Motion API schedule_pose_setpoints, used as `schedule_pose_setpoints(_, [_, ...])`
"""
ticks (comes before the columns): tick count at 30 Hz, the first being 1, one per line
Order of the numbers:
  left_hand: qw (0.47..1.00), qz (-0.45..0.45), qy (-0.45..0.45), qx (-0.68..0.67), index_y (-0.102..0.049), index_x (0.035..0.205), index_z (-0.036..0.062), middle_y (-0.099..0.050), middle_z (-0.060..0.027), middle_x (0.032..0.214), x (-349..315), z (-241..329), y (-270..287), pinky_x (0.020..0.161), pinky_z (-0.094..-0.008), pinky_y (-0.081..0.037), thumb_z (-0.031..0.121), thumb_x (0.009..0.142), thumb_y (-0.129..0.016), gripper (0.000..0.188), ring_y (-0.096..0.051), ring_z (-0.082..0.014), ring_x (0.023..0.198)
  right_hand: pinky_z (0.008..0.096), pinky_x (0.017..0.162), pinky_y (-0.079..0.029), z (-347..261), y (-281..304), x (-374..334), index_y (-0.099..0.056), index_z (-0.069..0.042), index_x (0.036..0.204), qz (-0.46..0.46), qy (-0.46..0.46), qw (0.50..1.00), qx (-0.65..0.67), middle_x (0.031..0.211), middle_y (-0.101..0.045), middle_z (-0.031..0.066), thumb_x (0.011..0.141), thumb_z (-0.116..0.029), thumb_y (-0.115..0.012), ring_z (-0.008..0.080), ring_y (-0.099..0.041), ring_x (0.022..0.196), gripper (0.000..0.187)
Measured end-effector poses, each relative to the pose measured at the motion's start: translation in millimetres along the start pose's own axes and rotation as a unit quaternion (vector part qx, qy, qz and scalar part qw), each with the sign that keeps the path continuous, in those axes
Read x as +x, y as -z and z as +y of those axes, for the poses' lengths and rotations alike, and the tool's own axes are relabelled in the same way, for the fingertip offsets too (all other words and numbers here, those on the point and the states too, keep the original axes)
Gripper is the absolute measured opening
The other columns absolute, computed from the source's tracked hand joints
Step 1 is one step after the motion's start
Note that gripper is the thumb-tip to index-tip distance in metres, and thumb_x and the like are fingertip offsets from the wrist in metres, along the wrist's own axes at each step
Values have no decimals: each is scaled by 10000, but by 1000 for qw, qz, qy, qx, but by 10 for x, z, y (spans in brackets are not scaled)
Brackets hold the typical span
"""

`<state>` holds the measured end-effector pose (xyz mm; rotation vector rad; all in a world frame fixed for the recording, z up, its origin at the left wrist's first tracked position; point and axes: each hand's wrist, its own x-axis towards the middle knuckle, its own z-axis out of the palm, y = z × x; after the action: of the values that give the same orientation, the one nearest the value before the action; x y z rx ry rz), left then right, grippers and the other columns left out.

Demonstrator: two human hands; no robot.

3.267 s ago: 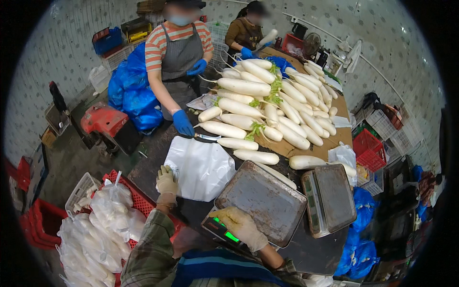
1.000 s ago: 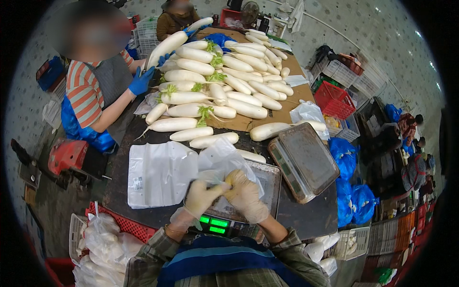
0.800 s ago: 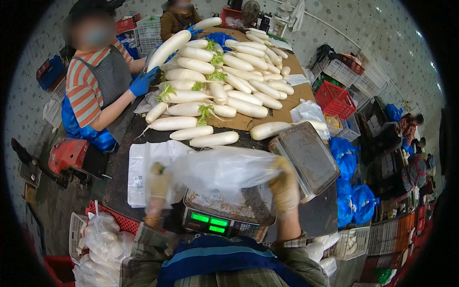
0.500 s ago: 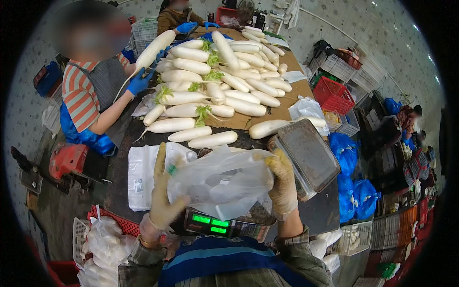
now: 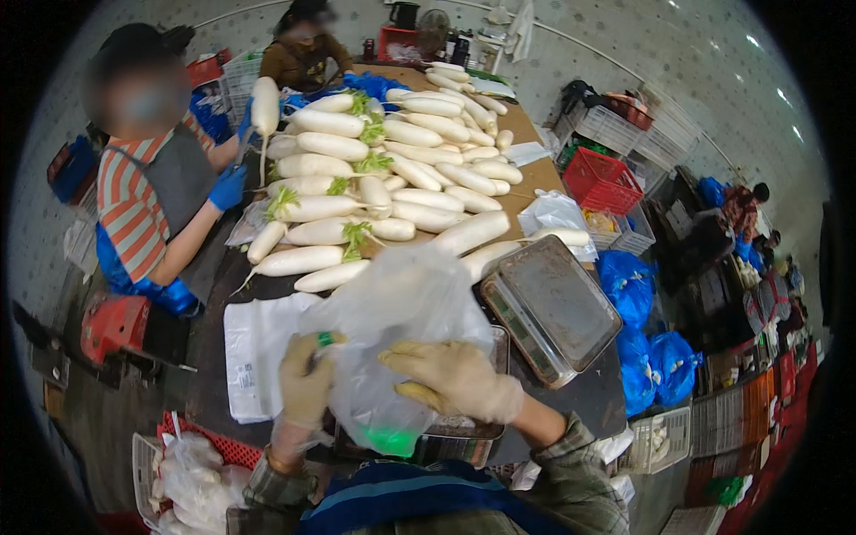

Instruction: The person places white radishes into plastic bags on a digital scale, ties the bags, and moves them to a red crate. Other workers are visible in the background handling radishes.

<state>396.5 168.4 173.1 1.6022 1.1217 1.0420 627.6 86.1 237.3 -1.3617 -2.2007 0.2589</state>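
Note:
A clear plastic bag (image 5: 406,294) is spread in front of me above a weighing scale (image 5: 473,432), whose green lit display (image 5: 389,440) glows through the film. My left hand (image 5: 306,379), in a pale rubber glove, is closed on the bag's left side; a small green band shows at its fingers. My gloved right hand (image 5: 455,374) lies against the near side of the bag, fingers stretched to the left and thumb apart. A stack of flat plastic bags (image 5: 254,361) lies to the left. Beyond the bag is a large heap of white radishes (image 5: 410,165), some with green leaf stubs.
A second scale (image 5: 553,308) with a metal tray stands at the right of the table. A co-worker in blue gloves (image 5: 227,187) holds a radish at left; another person (image 5: 303,49) sits beyond. Blue bags (image 5: 624,285), a red crate (image 5: 602,178) and filled bags (image 5: 196,473) stand around.
The bag has been raised and opened out. My right hand has left its right edge and moved left across it; my left hand has closed on its left side. The co-worker's radish has turned upright.

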Motion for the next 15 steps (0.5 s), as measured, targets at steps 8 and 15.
schedule_pose_setpoints(8, [988,-82,-65,116,-740,1168,50,-605,-58,873,-59,-679,208,605,-227,-430,-84,812,-517,441,-513,-97,654,311,943,-539,1196,56,-23,-741,-81,1157,-13,-271,801,534,1101,-727,110,972,-326,-695,161,-680,1031,310])
schedule_pose_setpoints(15, [964,-76,241,-83,-686,1264,1,-641,46,1057,85,-115,160,612,-164,-372,-101,845,-542,454,-469,-15,695,480,1092,-429,3077,-699,598,-539,-68,1413,-97,-164,929,-317,1168,-685,114,883,-189,-691,336,-633,1174,565])
